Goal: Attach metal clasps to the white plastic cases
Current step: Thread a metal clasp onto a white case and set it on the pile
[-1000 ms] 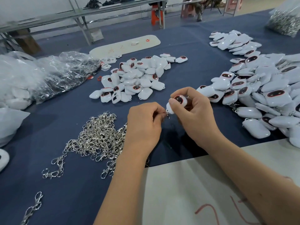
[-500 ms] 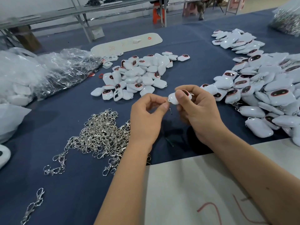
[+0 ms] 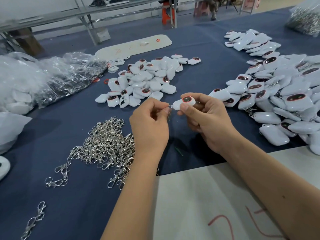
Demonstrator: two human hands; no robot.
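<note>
One white plastic case (image 3: pixel 183 102) with a dark, red-rimmed window on its upper face is held above the blue table cover (image 3: pixel 199 54), near the middle of the view. The right hand (image 3: pixel 206 118) grips it, thumb pressed on the near side and fingers curled round the far side. A small metal clasp (image 3: pixel 170 108) sits at the left end of the case, touching it; most of the clasp is hidden behind the fingers and its exact engagement cannot be judged. The left hand (image 3: pixel 149 126) pinches that clasp between thumb and forefinger, remaining fingers curled in.

Below and left of the left hand, a loose heap of silver clasps (image 3: pixel 105 146) lies on the cover, with a few strays (image 3: pixel 34 220) nearer the front edge. Beyond the hands, a middle pile of white cases (image 3: pixel 147 80) lies in mixed orientation, some window-up. To the right, a larger pile of cases (image 3: pixel 280 94) extends to the frame edge; metal parts show among several of them. A further cluster (image 3: pixel 249 42) lies behind it.

At left, clear plastic bags (image 3: pixel 57 75) hold more metal parts and white items. A pale oblong board (image 3: pixel 135 46) lies beyond the middle pile. A white sheet with red marks (image 3: pixel 207 205) covers the near table edge under the forearms. A small dark green strip (image 3: pixel 178 151) lies on the cover beneath the hands
</note>
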